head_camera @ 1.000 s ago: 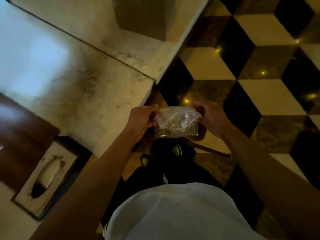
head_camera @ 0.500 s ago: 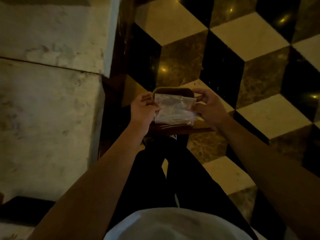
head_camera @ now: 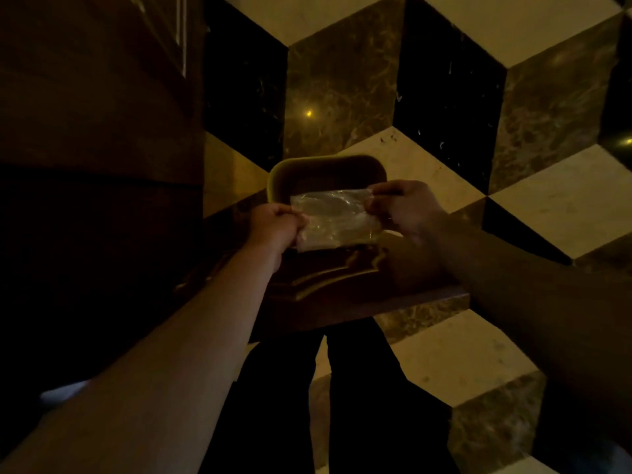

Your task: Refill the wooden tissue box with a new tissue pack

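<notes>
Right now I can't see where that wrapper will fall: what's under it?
Under the clear wrapper, held by left hand and right hand, sits an open bin; its contents stay hidden.

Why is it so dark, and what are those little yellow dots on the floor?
Head view: dim yellowish light leaves the wooden cabinet nearly black; the dots are lamp reflections on the shiny checkered marble floor. The clear plastic bag, held by left hand and right hand, catches faint glare.

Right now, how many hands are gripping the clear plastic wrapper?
2. The left hand pinches the clear plastic wrapper at its left edge; the right hand pinches its upper right corner.
</notes>
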Available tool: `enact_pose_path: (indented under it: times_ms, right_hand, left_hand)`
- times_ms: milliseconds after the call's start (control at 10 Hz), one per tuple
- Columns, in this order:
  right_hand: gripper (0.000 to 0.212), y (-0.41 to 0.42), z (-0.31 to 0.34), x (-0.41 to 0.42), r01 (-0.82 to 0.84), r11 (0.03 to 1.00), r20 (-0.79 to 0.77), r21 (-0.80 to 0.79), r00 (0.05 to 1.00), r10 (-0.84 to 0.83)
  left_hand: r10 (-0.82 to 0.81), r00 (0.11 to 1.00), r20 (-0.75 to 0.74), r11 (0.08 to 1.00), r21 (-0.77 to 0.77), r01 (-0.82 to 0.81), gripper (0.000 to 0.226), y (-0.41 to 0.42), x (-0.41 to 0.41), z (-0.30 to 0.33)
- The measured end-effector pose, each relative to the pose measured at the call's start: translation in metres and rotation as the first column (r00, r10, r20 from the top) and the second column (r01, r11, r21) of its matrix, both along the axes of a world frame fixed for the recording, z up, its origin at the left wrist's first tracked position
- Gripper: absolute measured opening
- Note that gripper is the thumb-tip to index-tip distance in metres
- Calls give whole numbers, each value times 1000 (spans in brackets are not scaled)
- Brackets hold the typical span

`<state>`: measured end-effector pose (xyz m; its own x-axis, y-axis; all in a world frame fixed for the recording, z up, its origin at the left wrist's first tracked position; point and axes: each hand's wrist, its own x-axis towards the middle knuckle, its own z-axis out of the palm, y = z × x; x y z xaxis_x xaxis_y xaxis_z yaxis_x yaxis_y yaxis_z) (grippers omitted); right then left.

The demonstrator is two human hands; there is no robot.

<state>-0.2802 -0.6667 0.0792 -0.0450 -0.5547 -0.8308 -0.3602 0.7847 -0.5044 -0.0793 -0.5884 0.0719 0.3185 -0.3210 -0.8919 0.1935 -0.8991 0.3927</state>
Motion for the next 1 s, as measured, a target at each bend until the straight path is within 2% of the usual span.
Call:
enact_pose_path:
  times_ms: [200, 300, 400, 500, 600, 700, 900, 1000]
  right_hand:
    - [20, -17, -82, 0, -120, 991, -44, 62, 991, 123]
    - [18, -19, -112, 4, -134, 987, -33, 85, 990, 137]
    - [7, -24, -153, 9, -160, 982, -61, 105, 984, 167]
    - [8, -26, -173, 12, -159, 980, -71, 116, 983, 168]
    - [28, -25, -191, 14, -130, 987, -76, 95, 988, 137]
    - [34, -22, -191, 14, -155, 984, -55, 88, 986, 160]
    - [35, -21, -153, 12, -415, 907, -116, 75, 899, 421]
    - [31, -27, -107, 23, -535, 844, -118, 40, 836, 536]
  left_hand:
    - [-72, 997, -35, 997, 11, 72, 8, -26, -3, -85]
    - [5, 996, -87, 999, 44, -1, 14, -34, -4, -118]
    - [8, 993, -116, 996, 91, 3, 34, -38, -3, -154]
    - [15, 994, -108, 994, 107, -3, 38, -38, -2, -168]
    - [23, 996, -83, 995, 95, -15, 39, -37, 1, -181]
    - [18, 997, -72, 996, 93, -11, 38, -34, 2, -178]
    - [-116, 993, 31, 990, 89, 112, 28, -32, 10, -141]
    - [-216, 970, 110, 975, 73, 209, 37, -30, 13, -99]
